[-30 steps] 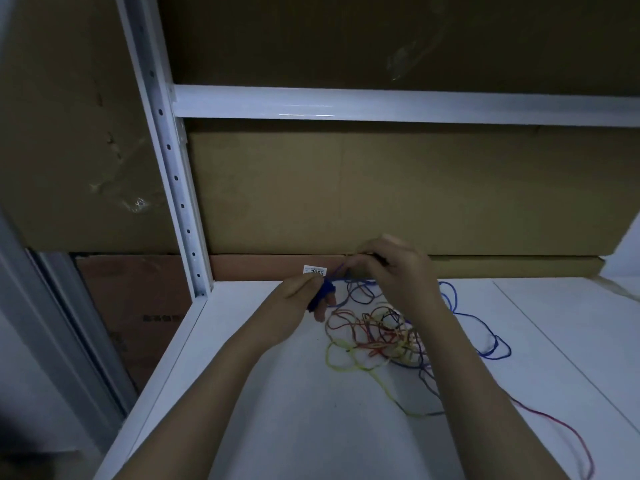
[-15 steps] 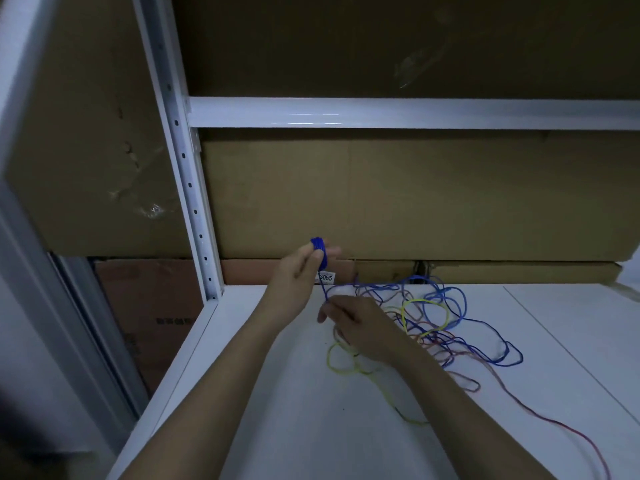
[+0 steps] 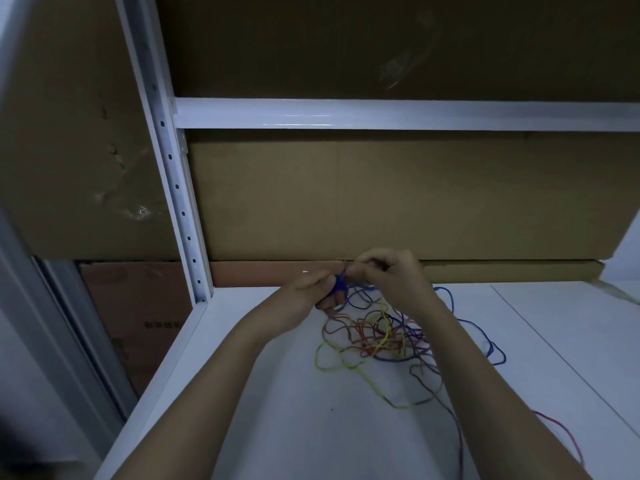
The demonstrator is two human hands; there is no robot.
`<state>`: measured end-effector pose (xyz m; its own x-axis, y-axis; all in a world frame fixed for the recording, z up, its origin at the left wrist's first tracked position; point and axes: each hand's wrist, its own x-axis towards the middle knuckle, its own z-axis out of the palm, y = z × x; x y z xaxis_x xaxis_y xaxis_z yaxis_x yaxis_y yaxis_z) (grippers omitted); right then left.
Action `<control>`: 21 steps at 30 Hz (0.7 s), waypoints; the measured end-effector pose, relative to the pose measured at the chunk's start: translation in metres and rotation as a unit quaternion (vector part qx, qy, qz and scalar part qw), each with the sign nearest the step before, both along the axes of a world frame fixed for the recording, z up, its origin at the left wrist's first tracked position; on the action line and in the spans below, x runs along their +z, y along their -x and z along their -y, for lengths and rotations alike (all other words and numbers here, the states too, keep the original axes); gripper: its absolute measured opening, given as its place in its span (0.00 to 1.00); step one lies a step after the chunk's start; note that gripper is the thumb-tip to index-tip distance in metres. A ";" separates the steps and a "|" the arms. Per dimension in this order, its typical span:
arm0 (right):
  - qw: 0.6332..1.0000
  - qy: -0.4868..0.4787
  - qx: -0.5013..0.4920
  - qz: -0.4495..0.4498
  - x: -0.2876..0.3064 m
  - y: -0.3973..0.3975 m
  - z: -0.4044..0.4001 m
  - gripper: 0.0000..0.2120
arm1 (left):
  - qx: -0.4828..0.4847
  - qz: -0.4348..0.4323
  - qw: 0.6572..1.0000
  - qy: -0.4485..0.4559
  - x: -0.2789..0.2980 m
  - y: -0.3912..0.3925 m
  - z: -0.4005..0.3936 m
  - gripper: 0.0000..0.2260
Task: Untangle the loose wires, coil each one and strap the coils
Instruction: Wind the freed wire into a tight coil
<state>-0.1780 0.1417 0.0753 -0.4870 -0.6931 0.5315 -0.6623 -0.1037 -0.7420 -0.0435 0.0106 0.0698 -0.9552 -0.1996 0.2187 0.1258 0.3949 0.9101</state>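
Forearms enter from bottom edge, both reaching up-frame over white shelf surface [image 3: 294,427].

Mid-frame, centre-right: tangle of loose wires [image 3: 377,336] lying on the shelf, w/ red, orange, yellow, blue and darker strands crossed over each other. One yellow strand [image 3: 346,367] loops out toward lower centre; blue wire [image 3: 485,341] trails off to right of the pile; a red strand [image 3: 561,431] runs out at lower right.

Just beyond the tangle, hands meet above the shelf's far part. Left hand [image 3: 311,289]: fingers curled, grip clamped on a small blue coil [image 3: 339,285]. Right hand [image 3: 391,271]: thumb and fingertips pinched together on the blue wire right beside the coil, other fingers bent. Blue strand drops from hands into the pile.

Far: brown cardboard sheets [image 3: 398,195] behind the shelf, filling centre and upper frame. White perforated upright [image 3: 173,188] at left, white crossbeam [image 3: 381,114] across upper frame. Darker box [image 3: 138,306] at left, below shelf level.
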 end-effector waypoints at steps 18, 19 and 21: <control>0.987 -0.123 0.088 0.056 -0.055 -0.026 -0.007 0.19 | 0.154 -0.056 0.961 0.224 -0.021 0.030 0.002 0.11; 0.988 -0.103 0.085 0.082 -0.052 -0.022 -0.013 0.19 | 0.127 -0.014 0.957 0.258 -0.024 0.029 0.003 0.11; 0.990 -0.069 0.068 0.100 -0.043 -0.010 -0.023 0.17 | 0.094 0.040 0.960 0.260 -0.027 0.027 0.000 0.12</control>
<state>-0.1678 0.1646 0.0324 -0.4706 -0.8187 0.3291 -0.4881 -0.0692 -0.8700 -0.0706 0.0102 0.0426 -0.9308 -0.2539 0.2629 -0.0545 0.8076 0.5872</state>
